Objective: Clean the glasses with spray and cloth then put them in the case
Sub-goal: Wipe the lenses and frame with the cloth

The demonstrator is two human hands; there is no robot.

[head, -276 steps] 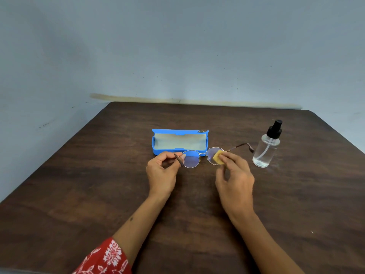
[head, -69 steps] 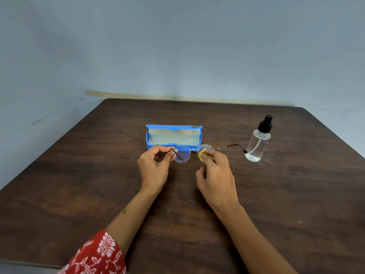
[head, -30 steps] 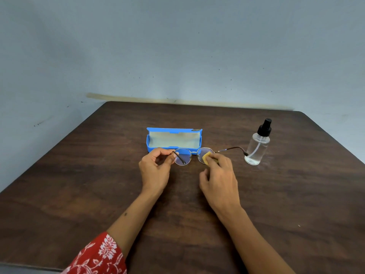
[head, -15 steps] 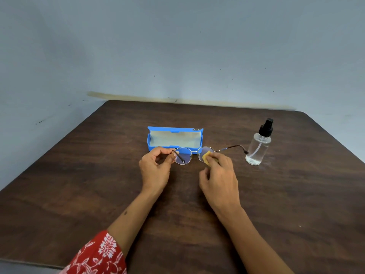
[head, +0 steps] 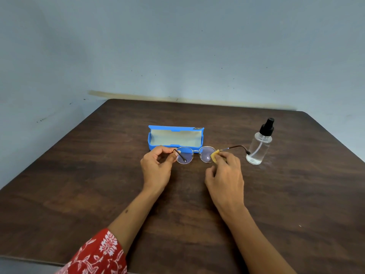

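Dark wooden table (head: 98, 184) carries an open blue case (head: 175, 137) and spray bottle (head: 259, 146). Just before the case, the left hand (head: 156, 169) pinches the glasses (head: 194, 154); the right hand (head: 225, 173) pinches a yellow cloth (head: 214, 156) against one lens.

1 head cam, looks fwd and down, table (head: 296, 194) near

A red sleeve (head: 98, 254) with a white floral print (left arm only) shows; both forearms bare.
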